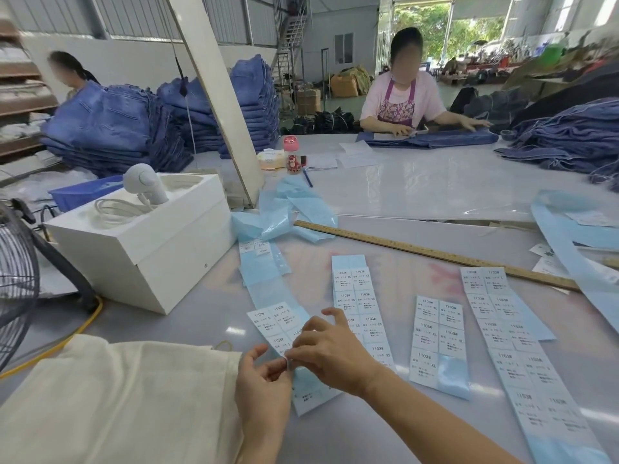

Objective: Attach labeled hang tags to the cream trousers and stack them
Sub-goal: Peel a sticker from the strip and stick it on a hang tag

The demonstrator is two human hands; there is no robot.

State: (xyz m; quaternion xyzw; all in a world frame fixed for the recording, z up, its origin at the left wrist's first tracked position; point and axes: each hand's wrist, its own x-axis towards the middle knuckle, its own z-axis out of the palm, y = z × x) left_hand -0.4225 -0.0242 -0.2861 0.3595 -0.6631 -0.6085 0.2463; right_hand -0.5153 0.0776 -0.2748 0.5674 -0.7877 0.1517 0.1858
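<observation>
Cream trousers (114, 400) lie folded at the table's near left corner. Just right of them runs a blue backing strip of white size labels (278, 321). Over its near end my left hand (264, 383) and my right hand (330, 353) meet, and their fingertips pinch one small white label (288, 362) between them. Three more label strips lie to the right: an XS strip (360, 303), an XL strip (438, 336) and a long L strip (512, 343).
A white box (147, 249) holding a white device stands at left, a fan (16, 272) beside it. A long wooden ruler (435, 252) crosses the table behind the labels. Stacks of blue jeans (134, 128) and two other workers are at the far side.
</observation>
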